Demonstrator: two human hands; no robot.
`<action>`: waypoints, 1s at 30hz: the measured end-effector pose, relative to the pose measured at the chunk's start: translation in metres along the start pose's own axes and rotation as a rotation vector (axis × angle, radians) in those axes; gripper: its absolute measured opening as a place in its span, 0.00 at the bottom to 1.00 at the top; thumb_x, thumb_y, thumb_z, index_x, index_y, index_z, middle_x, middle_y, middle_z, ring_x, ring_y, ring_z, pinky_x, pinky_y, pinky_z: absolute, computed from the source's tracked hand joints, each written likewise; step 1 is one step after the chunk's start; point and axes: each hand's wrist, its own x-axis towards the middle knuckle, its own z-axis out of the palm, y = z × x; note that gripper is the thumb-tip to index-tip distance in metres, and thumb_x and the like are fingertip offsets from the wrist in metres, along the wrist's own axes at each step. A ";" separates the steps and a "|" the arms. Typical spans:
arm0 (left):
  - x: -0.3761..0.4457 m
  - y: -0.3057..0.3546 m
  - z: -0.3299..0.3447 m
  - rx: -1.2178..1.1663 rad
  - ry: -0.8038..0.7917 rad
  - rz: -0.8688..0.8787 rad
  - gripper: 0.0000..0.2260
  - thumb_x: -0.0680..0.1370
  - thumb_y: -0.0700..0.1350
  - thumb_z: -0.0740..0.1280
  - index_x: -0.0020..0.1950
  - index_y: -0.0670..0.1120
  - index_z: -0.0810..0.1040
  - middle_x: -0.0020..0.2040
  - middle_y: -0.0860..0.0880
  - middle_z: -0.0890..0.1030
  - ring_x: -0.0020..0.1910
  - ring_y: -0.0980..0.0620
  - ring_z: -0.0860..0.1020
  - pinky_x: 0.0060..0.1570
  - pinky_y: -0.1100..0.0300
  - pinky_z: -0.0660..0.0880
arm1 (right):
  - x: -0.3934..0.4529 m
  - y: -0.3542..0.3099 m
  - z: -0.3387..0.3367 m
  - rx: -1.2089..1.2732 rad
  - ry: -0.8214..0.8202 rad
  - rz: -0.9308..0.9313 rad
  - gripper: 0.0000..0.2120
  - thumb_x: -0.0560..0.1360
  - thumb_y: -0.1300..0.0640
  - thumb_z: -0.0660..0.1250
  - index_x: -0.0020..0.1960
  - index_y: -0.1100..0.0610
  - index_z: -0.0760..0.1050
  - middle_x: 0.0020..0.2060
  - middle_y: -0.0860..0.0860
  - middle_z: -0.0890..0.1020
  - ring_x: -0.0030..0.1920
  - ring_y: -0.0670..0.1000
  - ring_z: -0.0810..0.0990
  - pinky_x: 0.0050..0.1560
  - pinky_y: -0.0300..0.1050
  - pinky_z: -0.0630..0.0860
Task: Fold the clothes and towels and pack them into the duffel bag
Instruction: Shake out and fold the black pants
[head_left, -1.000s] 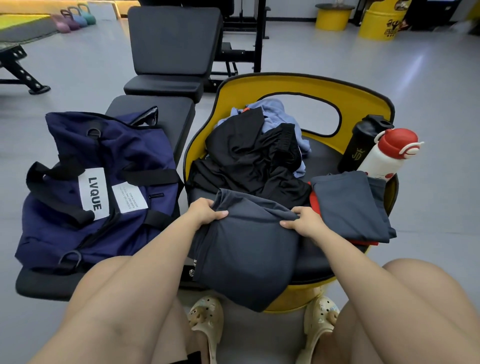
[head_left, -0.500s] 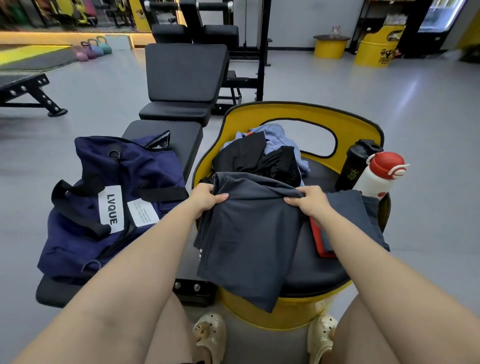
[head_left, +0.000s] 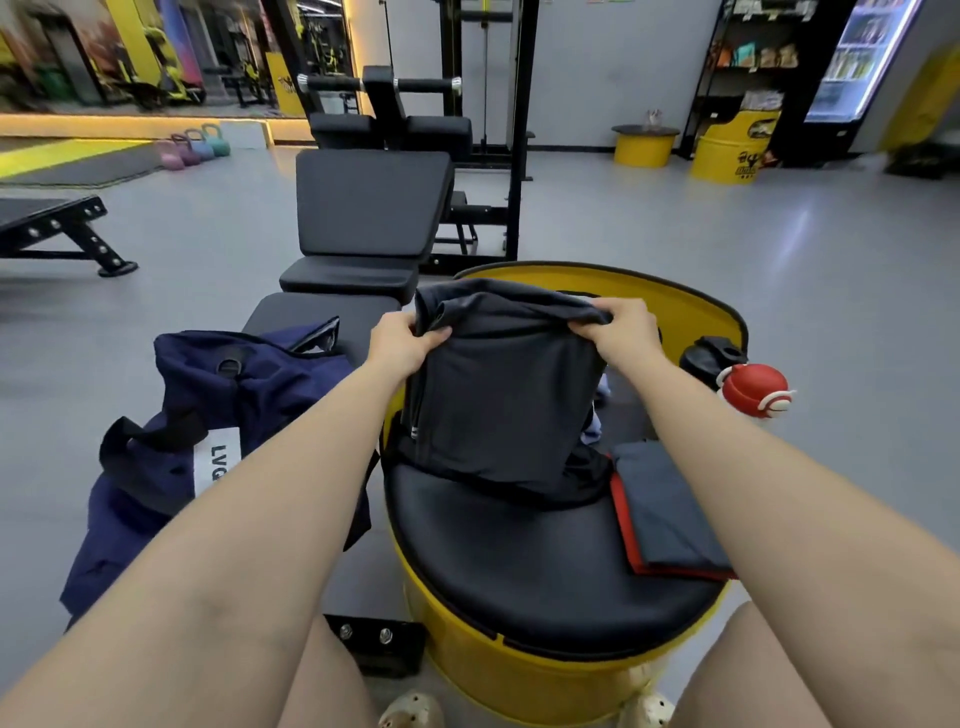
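Left hand (head_left: 400, 345) and right hand (head_left: 618, 330), fingers pinching its top edge, have lifted the grey garment (head_left: 504, 405) off the seat (head_left: 519, 561); folding begins.

This is a gym: black padded weight benches (head_left: 371, 208) stand on grey rubber flooring (head_left: 779, 249) before a black steel cable rack (head_left: 488, 104), with pastel kettlebells (head_left: 195, 148) along the mirrored wall (head_left: 130, 52).
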 end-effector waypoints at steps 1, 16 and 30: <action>0.003 0.007 -0.001 -0.019 0.014 0.023 0.12 0.74 0.45 0.72 0.55 0.40 0.81 0.52 0.43 0.82 0.56 0.44 0.78 0.52 0.57 0.72 | 0.004 -0.005 -0.003 0.022 0.034 -0.023 0.07 0.76 0.61 0.68 0.52 0.52 0.81 0.41 0.48 0.79 0.46 0.48 0.75 0.39 0.37 0.69; -0.096 -0.044 0.012 0.080 -0.249 -0.040 0.16 0.74 0.38 0.71 0.61 0.36 0.77 0.52 0.44 0.79 0.53 0.51 0.75 0.41 0.68 0.65 | -0.082 0.069 -0.002 -0.106 -0.203 -0.032 0.10 0.73 0.64 0.71 0.48 0.50 0.81 0.44 0.50 0.82 0.51 0.49 0.78 0.47 0.40 0.71; -0.195 -0.108 0.022 0.192 -0.521 -0.003 0.09 0.72 0.34 0.72 0.38 0.45 0.76 0.33 0.53 0.75 0.37 0.56 0.72 0.36 0.65 0.68 | -0.181 0.121 -0.002 -0.186 -0.454 0.088 0.11 0.73 0.67 0.70 0.52 0.56 0.81 0.41 0.49 0.81 0.40 0.40 0.76 0.35 0.25 0.70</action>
